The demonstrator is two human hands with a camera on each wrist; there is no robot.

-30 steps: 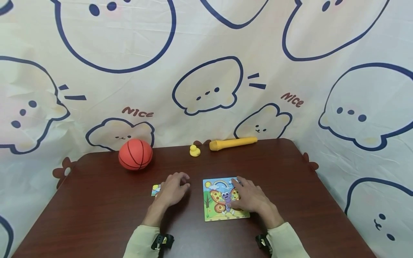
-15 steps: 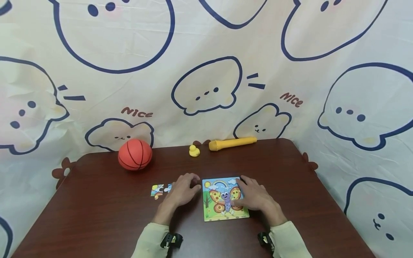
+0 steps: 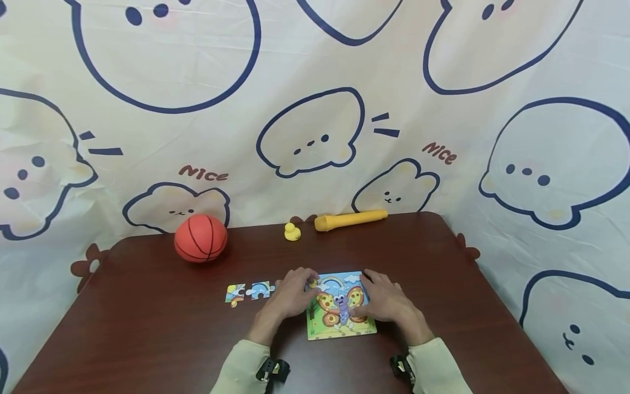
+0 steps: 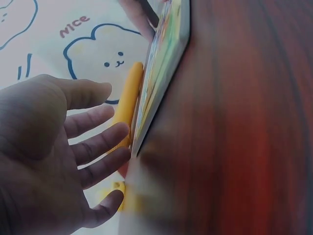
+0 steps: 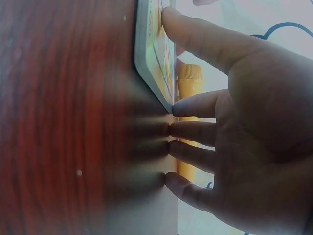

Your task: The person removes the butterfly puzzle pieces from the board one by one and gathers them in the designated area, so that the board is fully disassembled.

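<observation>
A square picture puzzle (image 3: 339, 325) with a butterfly on it lies flat on the table, between both hands. My left hand (image 3: 291, 295) is at its left edge, fingers spread and relaxed. In the left wrist view nothing sits between the thumb and fingers of that left hand (image 4: 46, 132). On the right side, my right hand (image 3: 391, 301) rests its thumb on the puzzle's face. The right wrist view has the index fingertip of this right hand (image 5: 249, 112) at the board's corner and the other fingertips on the table.
Left of the left hand lie two loose jigsaw pieces, one yellow-and-blue piece (image 3: 235, 294) and one rainbow piece (image 3: 260, 290). A red toy basketball (image 3: 200, 238), a yellow rubber duck (image 3: 292, 232) and a yellow toy microphone (image 3: 350, 220) stand along the table's back edge.
My left hand has moved right, away from the loose jigsaw pieces, uncovering them, and has reached the puzzle's left edge. The right hand stays at the puzzle's right side.
</observation>
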